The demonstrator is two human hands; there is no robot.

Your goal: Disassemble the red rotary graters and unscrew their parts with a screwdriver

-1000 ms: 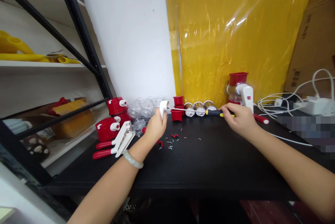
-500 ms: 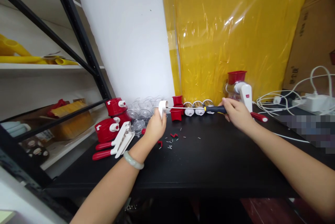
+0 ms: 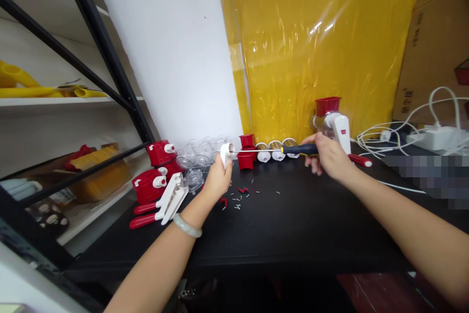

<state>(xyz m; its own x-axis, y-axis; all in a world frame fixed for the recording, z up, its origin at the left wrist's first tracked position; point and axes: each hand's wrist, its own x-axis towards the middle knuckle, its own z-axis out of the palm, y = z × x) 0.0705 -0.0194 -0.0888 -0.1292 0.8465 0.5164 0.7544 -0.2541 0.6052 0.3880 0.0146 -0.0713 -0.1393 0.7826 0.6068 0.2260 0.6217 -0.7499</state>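
Note:
Between the fingers of my left hand (image 3: 219,176) is a small white plastic part (image 3: 226,153), raised above the black table (image 3: 293,225). My right hand (image 3: 330,156) grips the end of a dark-handled screwdriver (image 3: 298,149), with thumb and index finger on the handle and the other fingers loosely spread. The screwdriver lies level, its long shaft reaching the open round end of the white part. Below, small screws (image 3: 237,206) and little red pieces (image 3: 242,190) are scattered on the table.
Red housings (image 3: 148,184) and white parts with red handles (image 3: 172,200) lie at the left, beside clear plastic cups (image 3: 201,159). Behind stand red hoppers (image 3: 245,160) and white-rimmed drums (image 3: 277,151). An assembled grater (image 3: 340,130), white cables (image 3: 403,130) and a shelf rack (image 3: 124,83) flank them.
The view has shifted slightly. Some fingers of my right hand have loosened and spread from the screwdriver handle, while my left hand still holds the white part.

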